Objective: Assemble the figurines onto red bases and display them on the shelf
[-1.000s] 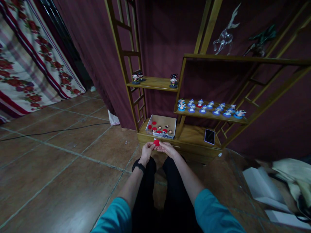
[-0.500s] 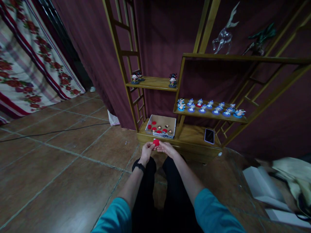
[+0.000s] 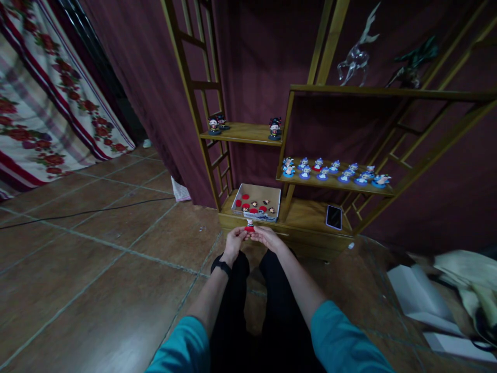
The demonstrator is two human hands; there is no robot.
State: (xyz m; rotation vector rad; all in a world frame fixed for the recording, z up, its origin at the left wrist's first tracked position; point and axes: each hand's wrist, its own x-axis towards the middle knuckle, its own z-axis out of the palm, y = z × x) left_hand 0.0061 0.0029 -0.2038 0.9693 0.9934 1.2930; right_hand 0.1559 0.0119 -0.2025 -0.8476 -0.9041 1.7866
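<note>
Between my two hands, in front of the shelf unit, is a small figurine (image 3: pixel 250 224) with a pale body and a round red base. My left hand (image 3: pixel 235 242) pinches the base from the left, its fingers closed on the edge. From the right, my right hand (image 3: pixel 265 237) grips the same base with thumb and fingertips. Just beyond my hands, a shallow open box (image 3: pixel 275 201) rests on the bottom shelf. It holds several red discs (image 3: pixel 245 197) and small figurine pieces (image 3: pixel 254 204) with dark tops.
The wooden shelf unit (image 3: pixel 248 132) carries dark-based figurines (image 3: pixel 274 129) at left and several blue-and-white figurines (image 3: pixel 322 173) at right. A phone (image 3: pixel 334 217) lies on the bottom shelf. Glass animal ornaments (image 3: pixel 354 62) stand on top. White boxes (image 3: pixel 419 295) lie on the floor at right.
The red base has tipped from facing me to lying nearly flat, and the figurine on it now shows upright. Both hands stay in about the same place.
</note>
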